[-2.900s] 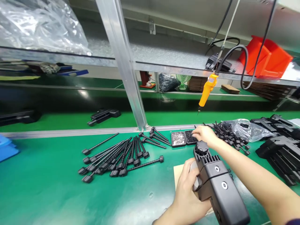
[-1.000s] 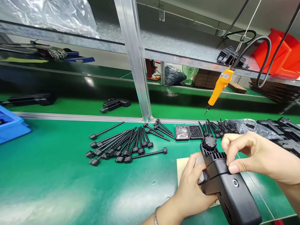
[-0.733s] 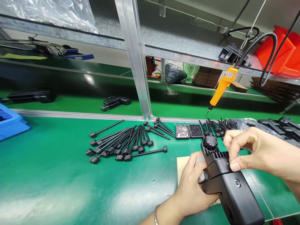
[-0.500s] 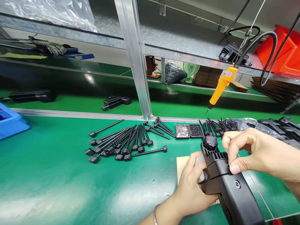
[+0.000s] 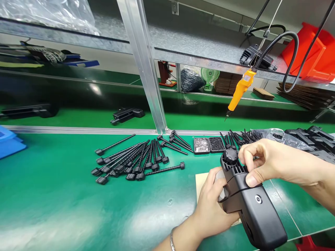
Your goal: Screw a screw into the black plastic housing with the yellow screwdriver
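Left hand (image 5: 211, 205) grips the black device (image 5: 258, 218) from its left side, fingers wrapped by the grey block (image 5: 222, 195); right hand (image 5: 270, 164) is bent inward, thumb tip against the upper housing just above the seam; whether it pinches a small part I cannot tell from my view. Device position: tilted, knob (image 5: 230, 156) pointing away, wide end near the lower edge of my view; I cannot confirm that the pale pad (image 5: 200, 181) supports it.

Caution, slip: the left hand holds near the knob end; I judge that a firm thumb push could swing the wide end and roll the housing.

Caution, lost part: the fingers cover their contact point; any small piece pinched there could drop unseen onto the tabletop (image 5: 78, 209), caused by a weak pinch or poor alignment.

Caution, reach: the orange screwdriver (image 5: 240, 91) hangs tip-down beyond the hands; drawn carelessly, its bit could scratch the housing; an elbow sweeping left could scatter the threaded rods (image 5: 138, 162).
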The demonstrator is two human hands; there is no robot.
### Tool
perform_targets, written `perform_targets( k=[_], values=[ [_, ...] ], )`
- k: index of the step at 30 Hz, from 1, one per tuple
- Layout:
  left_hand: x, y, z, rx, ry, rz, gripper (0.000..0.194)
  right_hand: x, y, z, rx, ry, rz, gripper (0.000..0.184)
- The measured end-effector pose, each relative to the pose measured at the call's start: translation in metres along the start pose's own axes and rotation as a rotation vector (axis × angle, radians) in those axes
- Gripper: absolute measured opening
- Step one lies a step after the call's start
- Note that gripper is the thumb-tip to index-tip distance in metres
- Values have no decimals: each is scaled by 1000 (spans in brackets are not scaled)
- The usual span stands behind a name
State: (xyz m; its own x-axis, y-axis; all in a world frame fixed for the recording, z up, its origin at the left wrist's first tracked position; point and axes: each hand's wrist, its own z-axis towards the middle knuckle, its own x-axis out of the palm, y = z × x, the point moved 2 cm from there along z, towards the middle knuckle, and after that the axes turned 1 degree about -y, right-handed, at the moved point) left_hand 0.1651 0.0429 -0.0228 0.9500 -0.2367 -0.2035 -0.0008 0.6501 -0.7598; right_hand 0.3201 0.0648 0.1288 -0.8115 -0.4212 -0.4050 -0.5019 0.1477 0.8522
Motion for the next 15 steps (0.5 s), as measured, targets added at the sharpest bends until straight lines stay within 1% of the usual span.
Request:
perform_targets(
  k=[2,4,6,7,8,9,10,12,13,14,15],
  values=[
    [0,0,0,6,-1,-19,57,1,-4,0,74,13,100,29],
    [1,0,0,3,1,-41,58,0,-9,-2,90,4,135,31],
    [1,0,0,14,-7,-55,59,-7,-13,-3,43,-14,109,35],
    [1,-1,0,27,-18,-61,59,-13,-14,-2,2,-44,95,39],
    [1,-1,0,41,-28,-67,58,-22,-14,1,-47,-111,90,45],
    [0,-2,1,52,-35,-72,57,-34,-13,7,-101,-223,98,53],
    [0,-2,1,59,-35,-74,56,-47,-11,16,-163,-385,116,61],
    [0,-3,1,53,-34,-77,56,-76,-3,39,-319,-775,179,74],
    [0,-3,1,41,-32,-79,55,-90,2,53,-397,-939,216,76],
    [0,-2,1,31,-32,-82,55,-102,8,69,-468,-1031,259,75],
    [0,-2,1,25,-33,-84,54,-111,14,87,-498,-1047,294,69]
  ],
)
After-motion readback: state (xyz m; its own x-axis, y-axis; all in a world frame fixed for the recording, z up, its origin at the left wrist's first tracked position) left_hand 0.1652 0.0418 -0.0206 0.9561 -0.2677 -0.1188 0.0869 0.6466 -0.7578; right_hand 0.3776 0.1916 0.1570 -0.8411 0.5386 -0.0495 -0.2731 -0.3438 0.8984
